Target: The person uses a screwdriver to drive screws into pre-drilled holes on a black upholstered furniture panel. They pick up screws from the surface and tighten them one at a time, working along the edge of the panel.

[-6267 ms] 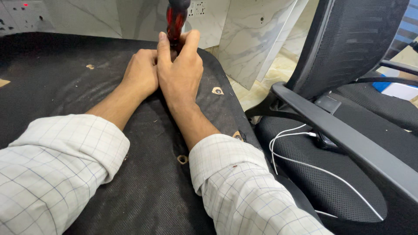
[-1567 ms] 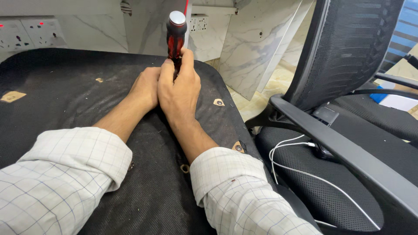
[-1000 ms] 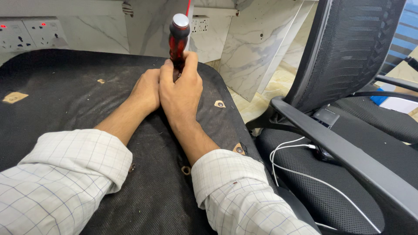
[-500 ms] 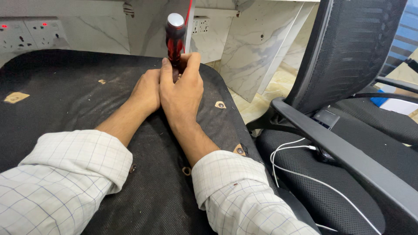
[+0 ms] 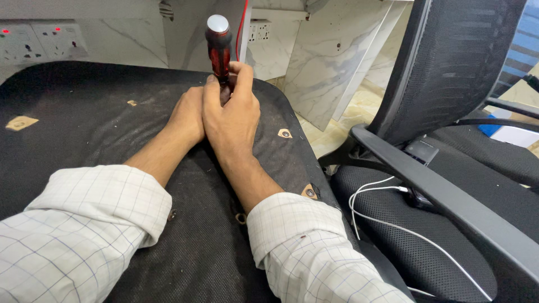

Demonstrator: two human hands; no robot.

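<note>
A screwdriver (image 5: 219,47) with a red and black handle and a silver cap stands upright over a black fabric-covered panel (image 5: 84,123). My right hand (image 5: 231,115) is wrapped around the lower part of its handle. My left hand (image 5: 186,115) lies flat against the panel right beside it, touching the right hand; its fingertips are hidden behind the right hand. The screwdriver's tip is hidden by my hands.
A black mesh office chair (image 5: 449,112) stands at the right, with a white cable (image 5: 387,219) and a small dark device (image 5: 422,150) on its seat. Wall sockets (image 5: 42,40) with red lights sit at the back left. Marble-patterned panels (image 5: 331,62) stand behind.
The screwdriver handle has wobbled slightly while both hands stayed in place on the panel. The view has shifted a little.
</note>
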